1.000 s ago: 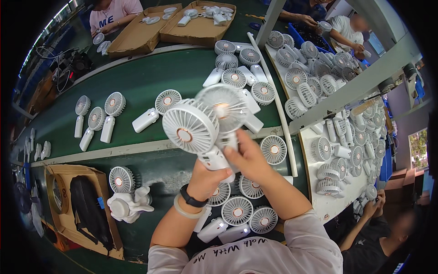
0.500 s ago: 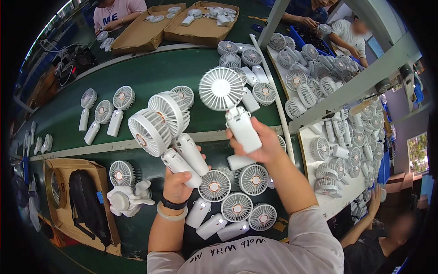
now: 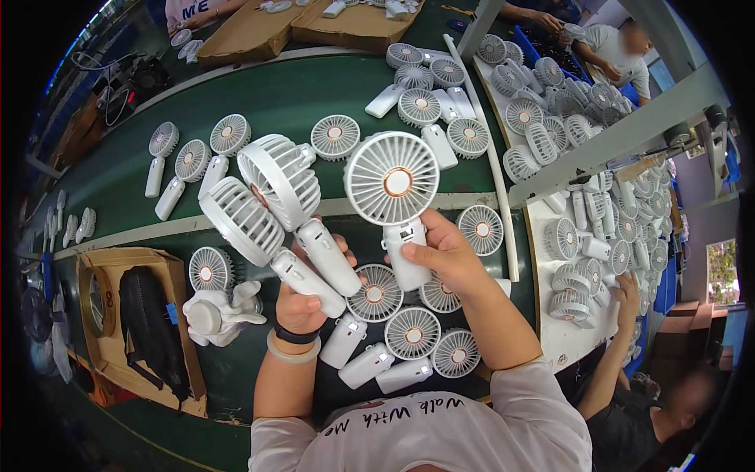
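Observation:
Two white handheld fans are in my left hand (image 3: 299,308), its fingers wrapped round both handles. The heads of the left fan (image 3: 242,222) and the right fan (image 3: 285,177) lean against each other, tilted to the upper left. My right hand (image 3: 450,253) grips a third handheld fan (image 3: 392,181) by its handle. That one stands nearly upright, its grille and copper-coloured centre ring turned toward me, my thumb on the handle just below the head. Beneath my hands several more fans (image 3: 412,333) lie on the green bench top (image 3: 236,377).
More fans (image 3: 192,161) lie along the green belt (image 3: 118,189). A white table (image 3: 543,346) on the right carries a heap of fans, and a person's hand (image 3: 626,295) reaches into it. A cardboard box (image 3: 197,393) holds a black pouch; a white glove (image 3: 236,311) lies beside it. A metal beam (image 3: 605,134) crosses the right.
The fan in my right hand has turned from its plain back to its ringed front. Both left-hand fans have shifted slightly left. At right, the other person's hand has moved further up into the heap.

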A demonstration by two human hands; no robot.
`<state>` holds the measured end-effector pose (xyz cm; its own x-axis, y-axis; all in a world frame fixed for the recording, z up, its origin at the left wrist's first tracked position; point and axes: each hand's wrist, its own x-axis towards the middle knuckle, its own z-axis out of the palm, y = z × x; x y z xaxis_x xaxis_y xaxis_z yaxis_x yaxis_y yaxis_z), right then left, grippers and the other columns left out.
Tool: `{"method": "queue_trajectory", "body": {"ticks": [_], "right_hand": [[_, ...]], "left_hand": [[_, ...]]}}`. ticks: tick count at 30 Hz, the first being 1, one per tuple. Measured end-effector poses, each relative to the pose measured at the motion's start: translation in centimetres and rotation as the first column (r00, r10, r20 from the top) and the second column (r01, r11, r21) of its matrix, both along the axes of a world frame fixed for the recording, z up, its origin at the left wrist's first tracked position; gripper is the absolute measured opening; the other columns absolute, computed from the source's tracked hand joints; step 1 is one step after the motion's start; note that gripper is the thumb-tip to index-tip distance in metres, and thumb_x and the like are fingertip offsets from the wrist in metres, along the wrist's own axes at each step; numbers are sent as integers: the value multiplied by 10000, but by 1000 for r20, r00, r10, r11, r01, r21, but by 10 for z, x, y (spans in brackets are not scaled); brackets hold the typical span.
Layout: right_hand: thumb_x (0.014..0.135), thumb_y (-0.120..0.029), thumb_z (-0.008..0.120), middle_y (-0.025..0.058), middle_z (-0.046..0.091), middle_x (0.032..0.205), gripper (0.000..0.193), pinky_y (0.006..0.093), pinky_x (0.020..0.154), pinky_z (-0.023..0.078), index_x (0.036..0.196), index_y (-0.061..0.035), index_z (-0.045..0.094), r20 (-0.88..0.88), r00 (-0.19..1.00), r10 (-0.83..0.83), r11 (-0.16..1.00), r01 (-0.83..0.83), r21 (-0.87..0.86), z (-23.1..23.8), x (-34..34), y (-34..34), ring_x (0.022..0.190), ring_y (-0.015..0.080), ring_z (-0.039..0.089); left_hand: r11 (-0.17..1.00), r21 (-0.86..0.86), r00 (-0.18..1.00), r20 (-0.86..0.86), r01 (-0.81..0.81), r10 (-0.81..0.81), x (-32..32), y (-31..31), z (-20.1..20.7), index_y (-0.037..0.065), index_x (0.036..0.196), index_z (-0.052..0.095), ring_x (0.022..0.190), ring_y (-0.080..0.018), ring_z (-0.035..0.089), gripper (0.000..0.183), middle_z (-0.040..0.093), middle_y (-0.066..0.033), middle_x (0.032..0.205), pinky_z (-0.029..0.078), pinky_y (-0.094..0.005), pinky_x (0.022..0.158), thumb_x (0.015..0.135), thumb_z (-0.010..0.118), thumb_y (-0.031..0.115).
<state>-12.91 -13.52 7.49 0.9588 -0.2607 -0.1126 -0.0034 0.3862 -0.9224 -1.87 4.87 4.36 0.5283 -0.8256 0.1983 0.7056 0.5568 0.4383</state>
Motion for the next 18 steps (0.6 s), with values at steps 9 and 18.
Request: {"method": "queue_trajectory", "body": {"ticks": [9,18], "right_hand": [[811,-16,591,64,549,1127,537,274,861,443,1298,-12,364,-10,998,-62,997,62,-38,0,-1,-3,1015,118,534],[654,-371,761,167,360,1350,943,376,1034,279,1367,-8,261,213,977,30,986,6,-167,-17,-29,20,1249,257,350]], "left_hand": [[983,181,978,211,-39,0,-18,-9,6,105,1380,199,1184,-317,415,960,334,-184,1316,514,-474,833,594,750,102],[818,364,396,900,-446,-184,-54,-31,18,32,1367,245,1269,-373,321,875,273,-245,1386,298,-426,1031,659,736,184]]}}
